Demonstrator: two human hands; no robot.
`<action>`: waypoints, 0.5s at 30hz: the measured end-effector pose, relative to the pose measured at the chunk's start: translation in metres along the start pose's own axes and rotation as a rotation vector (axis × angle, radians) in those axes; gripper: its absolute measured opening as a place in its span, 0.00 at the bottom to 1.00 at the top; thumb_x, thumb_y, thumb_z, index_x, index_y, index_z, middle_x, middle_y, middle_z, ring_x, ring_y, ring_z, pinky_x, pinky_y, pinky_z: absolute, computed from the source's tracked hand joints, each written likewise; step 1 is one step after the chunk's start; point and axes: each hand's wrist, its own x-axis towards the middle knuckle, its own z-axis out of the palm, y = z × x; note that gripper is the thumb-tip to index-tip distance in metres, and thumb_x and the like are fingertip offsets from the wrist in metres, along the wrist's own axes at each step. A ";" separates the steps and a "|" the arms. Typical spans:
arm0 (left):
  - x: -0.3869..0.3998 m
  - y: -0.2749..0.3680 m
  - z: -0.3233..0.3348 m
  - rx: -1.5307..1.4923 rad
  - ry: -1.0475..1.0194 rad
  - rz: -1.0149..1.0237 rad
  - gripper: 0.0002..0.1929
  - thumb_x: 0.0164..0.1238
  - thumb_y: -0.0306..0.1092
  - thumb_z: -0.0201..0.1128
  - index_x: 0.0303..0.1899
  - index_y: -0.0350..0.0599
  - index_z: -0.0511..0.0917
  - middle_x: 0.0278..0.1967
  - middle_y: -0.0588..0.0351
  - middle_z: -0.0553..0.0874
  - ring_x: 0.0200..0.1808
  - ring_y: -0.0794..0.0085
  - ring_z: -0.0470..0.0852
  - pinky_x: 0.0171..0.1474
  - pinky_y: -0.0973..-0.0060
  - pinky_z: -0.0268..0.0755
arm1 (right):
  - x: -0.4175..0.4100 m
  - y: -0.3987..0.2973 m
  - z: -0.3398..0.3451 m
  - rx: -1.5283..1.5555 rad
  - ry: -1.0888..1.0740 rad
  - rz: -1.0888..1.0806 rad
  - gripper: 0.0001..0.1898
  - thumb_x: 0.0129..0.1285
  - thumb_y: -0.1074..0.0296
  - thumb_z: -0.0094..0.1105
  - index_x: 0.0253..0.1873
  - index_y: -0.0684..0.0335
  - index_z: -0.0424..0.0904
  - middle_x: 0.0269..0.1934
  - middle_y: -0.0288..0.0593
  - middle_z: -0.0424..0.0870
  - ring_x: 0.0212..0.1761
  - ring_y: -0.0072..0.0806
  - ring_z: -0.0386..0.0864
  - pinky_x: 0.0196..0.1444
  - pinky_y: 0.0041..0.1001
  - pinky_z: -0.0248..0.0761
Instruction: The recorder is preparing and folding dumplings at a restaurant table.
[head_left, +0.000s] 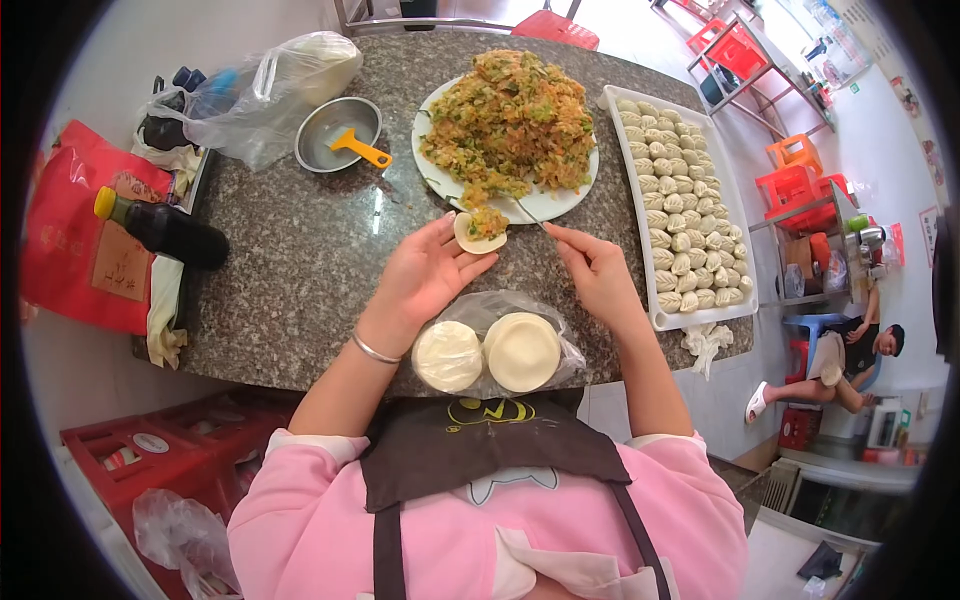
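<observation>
A round dough wrapper (477, 244) lies cupped on the fingers of my left hand (427, 270), with a mound of chopped vegetable filling (487, 223) on it. My right hand (592, 274) grips a thin metal utensil (531, 214), whose far end reaches the filling at the plate's near rim. Behind both hands, a white plate (435, 169) carries a tall heap of the same filling (517, 112). Close to my body, two stacks of round wrappers, the left stack (448, 356) and the right stack (523, 351), rest on a clear plastic bag (480, 301).
A white tray (643, 225) of pleated dumplings (686, 202) stands at right. Leftward are a steel bowl (319, 154) with a yellow-handled scraper (364, 148), a plastic bag (277, 90), a dark bottle (176, 232) and a red bag (67, 247). A person (855, 345) sits far right.
</observation>
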 end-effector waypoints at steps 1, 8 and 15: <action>0.000 0.000 -0.001 0.002 -0.017 -0.005 0.22 0.74 0.36 0.46 0.61 0.29 0.61 0.59 0.40 0.70 0.63 0.53 0.69 0.67 0.57 0.61 | 0.002 -0.002 0.002 0.027 -0.012 0.016 0.13 0.64 0.74 0.53 0.53 0.65 0.79 0.32 0.53 0.84 0.28 0.29 0.79 0.37 0.26 0.72; 0.003 0.000 -0.007 -0.091 0.017 0.036 0.20 0.73 0.33 0.46 0.60 0.27 0.61 0.60 0.40 0.70 0.64 0.53 0.68 0.68 0.58 0.60 | -0.022 0.003 0.008 -0.027 -0.031 -0.158 0.14 0.64 0.75 0.52 0.54 0.63 0.78 0.35 0.55 0.83 0.32 0.31 0.83 0.38 0.26 0.73; 0.004 -0.005 -0.010 -0.053 0.122 0.081 0.18 0.73 0.29 0.44 0.59 0.27 0.63 0.59 0.40 0.72 0.62 0.54 0.71 0.66 0.59 0.64 | -0.020 -0.001 0.001 0.106 -0.074 -0.027 0.15 0.63 0.76 0.52 0.54 0.63 0.78 0.37 0.57 0.83 0.35 0.39 0.83 0.40 0.27 0.73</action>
